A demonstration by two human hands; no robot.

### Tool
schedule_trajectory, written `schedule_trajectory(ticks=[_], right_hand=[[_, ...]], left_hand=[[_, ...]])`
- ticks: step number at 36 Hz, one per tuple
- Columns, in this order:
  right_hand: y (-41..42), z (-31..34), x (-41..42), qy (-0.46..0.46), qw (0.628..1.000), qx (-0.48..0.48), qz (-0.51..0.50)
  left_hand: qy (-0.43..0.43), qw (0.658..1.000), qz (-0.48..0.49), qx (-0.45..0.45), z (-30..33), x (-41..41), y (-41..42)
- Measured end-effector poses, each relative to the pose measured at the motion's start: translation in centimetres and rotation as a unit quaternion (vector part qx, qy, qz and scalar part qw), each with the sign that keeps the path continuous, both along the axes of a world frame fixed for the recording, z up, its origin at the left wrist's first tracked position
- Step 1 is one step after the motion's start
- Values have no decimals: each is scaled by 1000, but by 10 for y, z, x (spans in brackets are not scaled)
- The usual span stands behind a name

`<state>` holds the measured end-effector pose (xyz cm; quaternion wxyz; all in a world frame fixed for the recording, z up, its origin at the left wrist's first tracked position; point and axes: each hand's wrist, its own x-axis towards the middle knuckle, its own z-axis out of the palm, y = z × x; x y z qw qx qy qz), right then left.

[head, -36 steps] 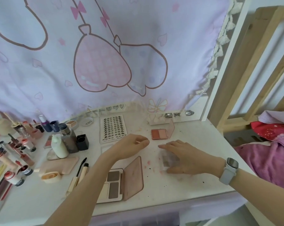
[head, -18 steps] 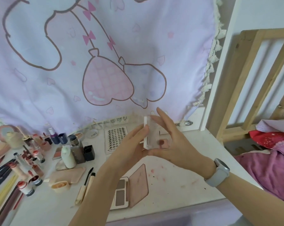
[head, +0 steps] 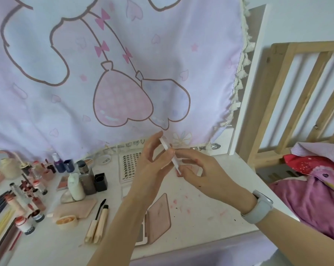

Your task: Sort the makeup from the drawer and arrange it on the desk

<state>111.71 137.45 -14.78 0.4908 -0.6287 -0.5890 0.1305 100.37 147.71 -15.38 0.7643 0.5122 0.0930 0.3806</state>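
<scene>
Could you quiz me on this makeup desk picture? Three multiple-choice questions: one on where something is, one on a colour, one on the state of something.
1. Where is the thin clear case?
A. flat on the desk
B. held above the desk between both hands
C. on the bed

2. What colour is the watch band?
A. black
B. red
C. pale grey

3. How is the brow palette at the front of the desk?
A. lid open
B. lid shut
C. upside down

Answers: 1 B, the left hand and right hand pinch it in the air; 2 C, it reads light grey on the right wrist; 3 A, its pink lid is swung aside.
</scene>
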Motion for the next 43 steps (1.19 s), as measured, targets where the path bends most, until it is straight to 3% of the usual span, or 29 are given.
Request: schedule_trajectory(ticks=[10, 14, 20, 26, 31, 39, 43], right_hand=[[-4, -4, 14, 11, 999, -30, 0], [-2, -12, 21, 9, 999, -26, -35], [0, -12, 45, 145, 983, -47, -102], [-8, -23, 72, 262, 948, -121, -132], [-10, -45, 85, 298, 929, -176, -133], [-11, -82, 88, 350, 901, -219, -131], [-9, -91, 90, 270, 920, -227, -173]], left_hand=[[99, 991, 72, 59, -11, 17, -2], [124, 988, 56, 68, -12, 21, -2], [159, 983, -73, -64, -12, 26, 14], [305, 938, -129, -97, -21, 32, 49], [417, 893, -168, -10, -36, 42, 66], [548, 790, -166, 217, -52, 47, 66], [547, 755, -108, 345, -42, 46, 61]])
